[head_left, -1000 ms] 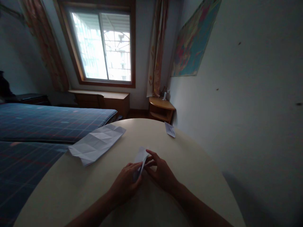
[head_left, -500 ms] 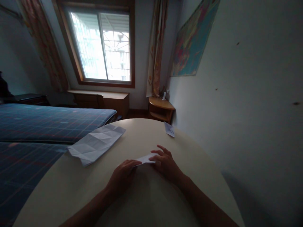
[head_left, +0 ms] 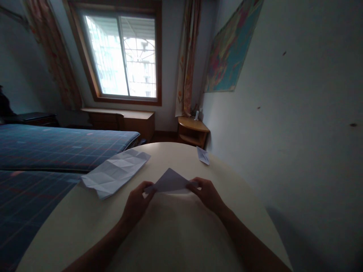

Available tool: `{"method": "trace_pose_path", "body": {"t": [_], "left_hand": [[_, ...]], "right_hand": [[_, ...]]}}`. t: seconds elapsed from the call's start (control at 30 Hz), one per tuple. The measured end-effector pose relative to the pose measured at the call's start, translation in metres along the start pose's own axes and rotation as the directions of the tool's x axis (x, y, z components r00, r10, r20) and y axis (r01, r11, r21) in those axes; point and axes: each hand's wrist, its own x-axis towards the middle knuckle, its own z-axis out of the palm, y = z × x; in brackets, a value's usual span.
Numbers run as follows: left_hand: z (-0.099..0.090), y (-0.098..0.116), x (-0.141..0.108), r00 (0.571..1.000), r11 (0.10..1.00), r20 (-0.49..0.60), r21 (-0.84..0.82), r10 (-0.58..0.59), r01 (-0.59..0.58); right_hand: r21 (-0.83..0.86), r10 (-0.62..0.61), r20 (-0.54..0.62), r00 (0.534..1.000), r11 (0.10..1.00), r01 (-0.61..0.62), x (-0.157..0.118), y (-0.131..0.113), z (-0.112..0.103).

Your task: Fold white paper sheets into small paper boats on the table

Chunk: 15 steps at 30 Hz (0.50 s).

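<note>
Between my two hands is a folded sheet of paper [head_left: 171, 182], triangular with its peak pointing away from me. My left hand [head_left: 138, 200] pinches its left corner between thumb and fingers. At the right corner, my right hand [head_left: 206, 192] grips the paper the same way. The paper's face toward me is in shade, and a pale strip shows along its lower edge. Left of it lies a large creased sheet of white paper [head_left: 119, 172], its fold lines plain to see. Beyond my right hand rests a small folded paper piece [head_left: 202, 155].
All the papers are on or over a round cream table [head_left: 170, 234]. A bed with a blue plaid cover [head_left: 56, 147] adjoins the table at the left. A wooden corner shelf [head_left: 193, 124] stands past the far edge, and a white wall [head_left: 297, 151] runs along the right.
The folded paper has been tipped up, so its triangular face now shows instead of a thin edge. My hands have moved apart to its two corners, and my right fingers have closed.
</note>
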Motion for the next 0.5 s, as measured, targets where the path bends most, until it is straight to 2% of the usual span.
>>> {"method": "trace_pose_path", "body": {"t": [0.2, 0.33, 0.5], "left_hand": [[-0.004, 0.008, 0.001, 0.993, 0.996, -0.097, -0.064, -0.066, 0.06], [-0.002, 0.008, 0.002, 0.992, 0.979, -0.045, -0.174, -0.118, 0.109], [0.0, -0.002, 0.004, 0.991, 0.959, 0.051, -0.25, -0.127, 0.136]], "right_hand": [[0.216, 0.09, -0.023, 0.996, 0.973, -0.083, 0.003, 0.002, 0.004], [0.25, 0.105, -0.008, 0.994, 0.963, -0.1, 0.004, 0.003, 0.005], [0.278, 0.155, 0.035, 0.987, 0.947, -0.159, 0.004, 0.011, 0.009]]}}
